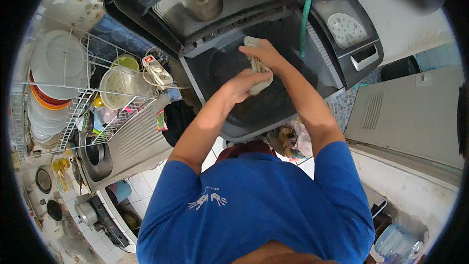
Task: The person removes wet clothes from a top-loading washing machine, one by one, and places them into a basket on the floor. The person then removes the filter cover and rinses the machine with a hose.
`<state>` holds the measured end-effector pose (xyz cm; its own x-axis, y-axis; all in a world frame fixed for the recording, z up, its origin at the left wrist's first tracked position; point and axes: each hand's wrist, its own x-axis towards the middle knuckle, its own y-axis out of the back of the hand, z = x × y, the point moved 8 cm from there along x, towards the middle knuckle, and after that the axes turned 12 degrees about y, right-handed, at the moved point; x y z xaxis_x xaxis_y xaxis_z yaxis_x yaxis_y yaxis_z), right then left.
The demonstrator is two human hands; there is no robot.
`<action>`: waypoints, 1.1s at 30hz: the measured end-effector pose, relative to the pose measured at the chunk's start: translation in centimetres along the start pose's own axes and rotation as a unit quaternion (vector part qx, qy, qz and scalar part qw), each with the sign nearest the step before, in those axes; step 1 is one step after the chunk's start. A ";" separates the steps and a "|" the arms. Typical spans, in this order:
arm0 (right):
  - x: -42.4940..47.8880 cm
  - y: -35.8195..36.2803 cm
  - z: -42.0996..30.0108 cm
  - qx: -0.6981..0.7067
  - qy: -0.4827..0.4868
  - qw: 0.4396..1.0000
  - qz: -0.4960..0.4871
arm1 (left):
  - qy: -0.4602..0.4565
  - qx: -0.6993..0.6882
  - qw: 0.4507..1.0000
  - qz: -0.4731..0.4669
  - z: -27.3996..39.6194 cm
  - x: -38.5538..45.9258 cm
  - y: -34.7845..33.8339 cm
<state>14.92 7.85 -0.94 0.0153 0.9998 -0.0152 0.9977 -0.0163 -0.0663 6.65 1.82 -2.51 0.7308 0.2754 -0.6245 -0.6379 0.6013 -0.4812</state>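
A pale, twisted cloth [261,86] is bunched between my two hands over the open tub [234,58] of a black washing machine. My left hand [240,86] grips the lower end of the cloth, nearer my body. Farther up, my right hand [266,55] is closed around the other end, and a bit of fabric sticks out past its fingers. The inside of the tub is dark, so its contents are hard to make out. A green hose [306,22] hangs down into the tub at the right of my hands.
The raised lid [146,25] stands behind the tub, with the spinner cover [346,25] to the right. At left, a wire dish rack [84,99] holds plates [58,58] beside a power strip [157,70]. Below it is a steel sink [97,157]. A grey door [406,106] is at right.
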 end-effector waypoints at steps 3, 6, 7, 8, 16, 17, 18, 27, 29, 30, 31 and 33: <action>-0.1 -1.8 -0.6 -0.324 0.043 0.940 -0.096 | -0.052 0.251 0.964 0.071 -0.7 2.5 1.7; -1.3 -1.0 3.1 -0.475 -0.005 0.877 -0.067 | -0.041 0.529 0.830 0.170 -2.7 4.7 2.9; -1.5 -0.4 3.8 -0.490 -0.031 0.870 -0.039 | -0.031 0.615 0.761 0.205 -2.5 5.0 3.1; -1.3 0.0 4.0 -0.486 -0.028 0.873 -0.034 | -0.062 0.578 0.793 0.181 -2.1 4.9 3.1; -8.8 2.4 -5.6 -0.140 -0.051 0.987 -0.062 | 0.007 0.085 0.996 0.005 0.6 -1.2 2.7; -10.2 2.9 -6.2 -0.113 -0.051 0.991 -0.058 | 0.007 0.104 0.995 0.001 1.0 -1.9 1.5; -11.3 3.5 -6.8 -0.088 -0.049 0.994 -0.053 | 0.006 0.123 0.992 -0.003 1.5 -2.8 -0.1; -20.4 6.6 -11.5 -0.140 0.056 0.988 0.003 | 0.000 0.272 0.920 -0.281 -0.8 -4.7 -13.0; -24.2 7.4 -12.0 -0.159 0.028 0.986 0.041 | -0.045 0.384 0.884 -0.263 -1.0 -4.6 -13.4; -25.9 7.8 -12.1 -0.169 0.017 0.984 0.054 | -0.090 0.457 0.864 -0.191 -0.7 -4.2 -12.0; -27.6 8.2 -11.5 -0.174 -0.016 0.982 0.069 | -0.093 0.445 0.877 -0.155 -0.4 -3.7 -10.7; -30.7 9.4 -9.1 -0.182 -0.081 0.975 0.102 | -0.098 0.421 0.898 -0.084 0.5 -2.5 -7.7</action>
<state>24.39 -22.89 7.96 0.2345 0.9606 -0.1495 0.9331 -0.1792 0.3119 9.88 -3.15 3.09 0.8812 0.2043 -0.4264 -0.1651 0.9780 0.1274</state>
